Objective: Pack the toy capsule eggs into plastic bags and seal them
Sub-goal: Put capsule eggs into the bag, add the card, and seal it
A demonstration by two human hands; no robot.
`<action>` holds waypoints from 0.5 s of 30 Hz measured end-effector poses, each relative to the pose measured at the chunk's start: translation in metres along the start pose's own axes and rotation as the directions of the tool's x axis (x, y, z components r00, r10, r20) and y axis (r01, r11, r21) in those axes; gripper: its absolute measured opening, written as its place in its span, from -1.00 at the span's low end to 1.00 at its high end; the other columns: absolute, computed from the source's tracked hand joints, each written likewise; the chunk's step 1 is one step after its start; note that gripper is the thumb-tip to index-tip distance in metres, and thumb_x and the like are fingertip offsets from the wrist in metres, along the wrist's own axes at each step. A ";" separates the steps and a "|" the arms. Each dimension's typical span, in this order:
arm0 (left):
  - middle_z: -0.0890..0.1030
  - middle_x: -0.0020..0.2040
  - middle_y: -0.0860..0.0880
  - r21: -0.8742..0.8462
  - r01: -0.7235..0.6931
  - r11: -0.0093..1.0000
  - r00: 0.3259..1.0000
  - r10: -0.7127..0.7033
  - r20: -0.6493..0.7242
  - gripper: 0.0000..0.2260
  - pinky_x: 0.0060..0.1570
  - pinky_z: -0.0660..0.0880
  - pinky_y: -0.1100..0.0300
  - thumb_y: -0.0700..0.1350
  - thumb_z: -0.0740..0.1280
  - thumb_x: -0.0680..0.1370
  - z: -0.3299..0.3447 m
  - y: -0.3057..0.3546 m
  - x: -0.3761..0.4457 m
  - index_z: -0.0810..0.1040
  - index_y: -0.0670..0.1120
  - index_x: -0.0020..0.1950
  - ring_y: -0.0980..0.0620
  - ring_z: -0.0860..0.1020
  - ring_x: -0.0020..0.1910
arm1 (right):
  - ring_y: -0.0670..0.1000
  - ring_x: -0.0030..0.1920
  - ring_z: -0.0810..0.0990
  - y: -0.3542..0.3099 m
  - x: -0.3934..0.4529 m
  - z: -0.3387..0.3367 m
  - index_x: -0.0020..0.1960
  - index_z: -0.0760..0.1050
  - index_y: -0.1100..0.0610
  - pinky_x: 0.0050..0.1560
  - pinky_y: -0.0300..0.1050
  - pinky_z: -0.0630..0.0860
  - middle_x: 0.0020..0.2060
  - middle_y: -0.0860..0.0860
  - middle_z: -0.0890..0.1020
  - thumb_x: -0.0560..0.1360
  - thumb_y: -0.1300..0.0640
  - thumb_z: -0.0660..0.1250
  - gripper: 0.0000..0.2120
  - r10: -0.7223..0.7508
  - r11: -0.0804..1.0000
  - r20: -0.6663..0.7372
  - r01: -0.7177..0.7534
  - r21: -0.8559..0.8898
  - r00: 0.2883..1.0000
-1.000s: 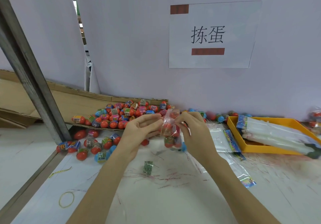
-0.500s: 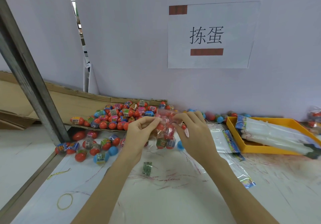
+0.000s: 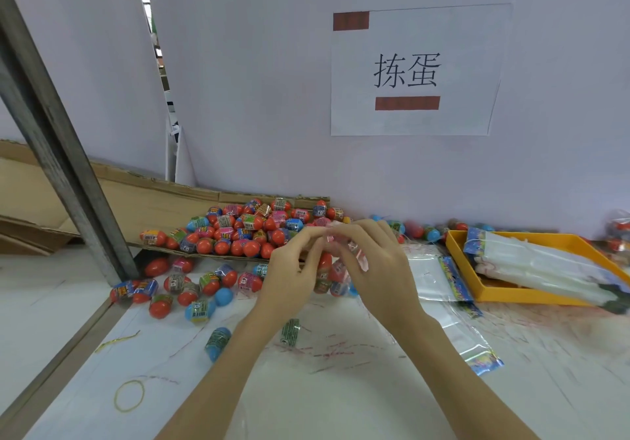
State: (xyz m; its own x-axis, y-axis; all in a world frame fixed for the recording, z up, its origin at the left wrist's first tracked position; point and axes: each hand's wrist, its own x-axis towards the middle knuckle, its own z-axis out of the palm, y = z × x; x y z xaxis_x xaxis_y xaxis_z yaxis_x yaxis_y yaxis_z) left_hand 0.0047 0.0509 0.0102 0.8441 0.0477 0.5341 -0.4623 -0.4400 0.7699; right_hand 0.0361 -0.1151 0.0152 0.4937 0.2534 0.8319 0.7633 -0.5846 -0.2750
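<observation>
A clear plastic bag (image 3: pixel 330 274) filled with several capsule eggs hangs between my hands, just above the table. My left hand (image 3: pixel 293 269) pinches the bag's top edge from the left. My right hand (image 3: pixel 371 262) pinches the same edge from the right, fingers curled over it. A big pile of red and blue capsule eggs (image 3: pixel 245 228) lies on a cardboard sheet behind my hands. More loose eggs (image 3: pixel 191 289) are scattered on the white table to the left. One blue egg (image 3: pixel 217 342) lies alone nearer to me.
An orange tray (image 3: pixel 458 247) at the right holds a stack of empty bags (image 3: pixel 538 265). Flat empty bags (image 3: pixel 439 282) lie beside it on the table. A yellow rubber band (image 3: pixel 129 395) is at the front left. A grey metal post (image 3: pixel 64 153) slants at the left.
My hands have lowered the filled bag and moved it away from me toward the egg pile, and my fingers have closed in along its top edge. A blue egg now lies nearer me.
</observation>
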 end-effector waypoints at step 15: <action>0.67 0.05 -0.11 0.371 -0.322 0.871 0.931 0.362 -0.039 -0.82 0.21 0.51 0.24 -0.29 0.30 0.65 0.003 0.005 0.001 0.67 -0.24 0.19 0.02 0.57 0.08 | 0.09 0.08 0.61 -0.001 -0.002 0.000 0.13 0.67 0.23 0.22 -0.25 0.47 0.05 0.09 0.67 0.56 0.28 0.47 -0.85 -0.001 1.000 -0.046 0.002 0.018 0.999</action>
State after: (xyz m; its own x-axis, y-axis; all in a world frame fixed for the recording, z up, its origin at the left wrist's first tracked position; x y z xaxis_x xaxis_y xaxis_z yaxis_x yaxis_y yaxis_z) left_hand 0.0037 0.0461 0.0137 0.6083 -0.0794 0.7897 -0.5737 -0.7316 0.3684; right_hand 0.0344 -0.1151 0.0143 0.4733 0.2180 0.8535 0.7713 -0.5705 -0.2820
